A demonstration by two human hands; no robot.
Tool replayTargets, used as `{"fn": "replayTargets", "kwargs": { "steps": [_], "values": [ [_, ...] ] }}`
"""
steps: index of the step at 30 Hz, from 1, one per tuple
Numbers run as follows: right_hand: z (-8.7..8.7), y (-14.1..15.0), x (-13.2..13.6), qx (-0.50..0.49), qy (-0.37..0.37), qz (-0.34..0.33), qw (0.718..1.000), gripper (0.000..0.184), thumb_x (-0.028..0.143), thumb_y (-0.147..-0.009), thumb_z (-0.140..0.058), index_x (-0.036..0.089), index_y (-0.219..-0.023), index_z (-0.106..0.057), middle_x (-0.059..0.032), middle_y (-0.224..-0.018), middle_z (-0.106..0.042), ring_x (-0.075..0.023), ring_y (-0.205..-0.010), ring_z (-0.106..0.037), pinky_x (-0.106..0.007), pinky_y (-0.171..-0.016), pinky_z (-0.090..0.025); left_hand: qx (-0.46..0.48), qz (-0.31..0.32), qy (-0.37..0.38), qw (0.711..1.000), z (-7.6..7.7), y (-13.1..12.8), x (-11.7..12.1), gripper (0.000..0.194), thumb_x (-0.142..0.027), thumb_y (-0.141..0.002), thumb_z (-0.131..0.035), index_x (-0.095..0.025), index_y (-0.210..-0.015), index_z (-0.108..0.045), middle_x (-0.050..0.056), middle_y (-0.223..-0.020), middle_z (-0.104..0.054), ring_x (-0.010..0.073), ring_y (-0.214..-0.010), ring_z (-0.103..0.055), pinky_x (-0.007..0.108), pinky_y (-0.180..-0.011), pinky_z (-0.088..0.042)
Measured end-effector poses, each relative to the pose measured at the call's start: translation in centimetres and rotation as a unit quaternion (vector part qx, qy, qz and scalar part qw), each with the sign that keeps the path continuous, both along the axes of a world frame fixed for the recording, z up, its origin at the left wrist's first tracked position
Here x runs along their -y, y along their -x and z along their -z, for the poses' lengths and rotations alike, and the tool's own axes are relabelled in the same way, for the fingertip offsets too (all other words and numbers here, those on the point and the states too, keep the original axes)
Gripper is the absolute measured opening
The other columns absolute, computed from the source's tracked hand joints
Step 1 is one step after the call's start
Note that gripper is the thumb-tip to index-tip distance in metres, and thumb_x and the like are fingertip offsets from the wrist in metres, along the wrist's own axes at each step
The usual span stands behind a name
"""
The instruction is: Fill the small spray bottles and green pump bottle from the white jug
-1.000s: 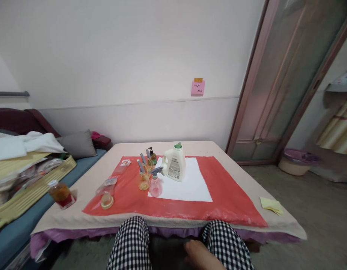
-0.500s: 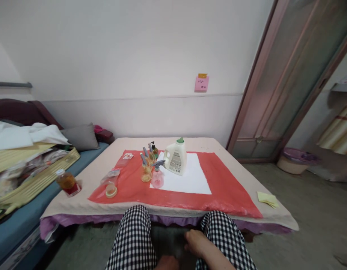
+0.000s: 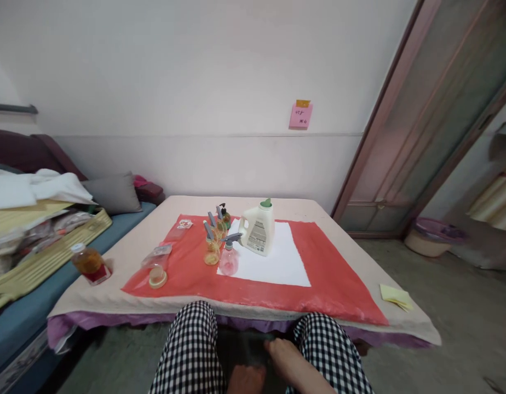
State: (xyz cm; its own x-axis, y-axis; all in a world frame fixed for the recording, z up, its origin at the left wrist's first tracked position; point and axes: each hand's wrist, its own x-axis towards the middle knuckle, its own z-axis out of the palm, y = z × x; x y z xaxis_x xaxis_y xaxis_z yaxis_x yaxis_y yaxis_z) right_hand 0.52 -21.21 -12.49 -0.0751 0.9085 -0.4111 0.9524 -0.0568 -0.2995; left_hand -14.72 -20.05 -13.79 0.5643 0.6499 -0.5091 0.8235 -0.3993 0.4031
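Between my knees, below the table edge, are both my hands. My left hand [image 3: 247,378] is loosely closed at the bottom of the view, partly cut off. My right hand [image 3: 282,354] rests by the inner right thigh, its fingers curled in and nothing visible in them. Neither touches anything on the table. Beyond them, a white detergent jug [image 3: 259,230] with a green top stands on a white sheet [image 3: 288,262]. Left of it is a pink spray bottle [image 3: 229,261]. Beside that stand amber spray bottles [image 3: 211,253] and a dark pump bottle [image 3: 225,217].
A red cloth [image 3: 335,273] lies under the sheet. On its left are a clear jar with a pale lid [image 3: 157,278] and plastic packets [image 3: 158,255]. A bottle of amber-red liquid [image 3: 91,265] stands at the left edge, yellow sticky notes [image 3: 396,296] at the right.
My view has shifted slightly, with the wall note further right and higher. My left hand shows a little more between the knees. Objects on the table keep their places.
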Motion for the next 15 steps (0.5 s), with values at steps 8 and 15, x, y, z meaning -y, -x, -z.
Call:
{"fn": "replayTargets", "kwargs": {
  "steps": [8,15],
  "values": [
    [-5.6,-1.0,-1.1,-0.207,-0.161,0.092,0.961,0.023,0.024,-0.094,-0.043,0.019,-0.087,-0.065,-0.0057,-0.09,-0.072,-0.0202,-0.088,-0.067,-0.028,-0.077,-0.046,0.186,-0.11,-0.1,0.971,-4.7,2.0,-2.9,0.04,-0.042,-0.099,-0.034,-0.023,-0.088,-0.067,0.01,-0.097,-0.074,0.0234,-0.093,-0.069,0.032,-0.085,-0.049],
    [-13.5,-2.4,-1.6,-0.43,-0.266,0.236,0.83,0.085,0.082,-0.092,-0.003,0.021,-0.06,-0.053,-0.0042,-0.055,-0.059,-0.0144,-0.049,-0.052,-0.027,-0.058,-0.043,0.462,-0.29,-0.038,0.837,-14.6,2.3,-4.6,0.074,-0.084,-0.086,-0.023,-0.024,-0.054,-0.051,0.0,-0.048,-0.046,0.0172,-0.052,-0.048,0.032,-0.062,-0.04]
  ]
}}
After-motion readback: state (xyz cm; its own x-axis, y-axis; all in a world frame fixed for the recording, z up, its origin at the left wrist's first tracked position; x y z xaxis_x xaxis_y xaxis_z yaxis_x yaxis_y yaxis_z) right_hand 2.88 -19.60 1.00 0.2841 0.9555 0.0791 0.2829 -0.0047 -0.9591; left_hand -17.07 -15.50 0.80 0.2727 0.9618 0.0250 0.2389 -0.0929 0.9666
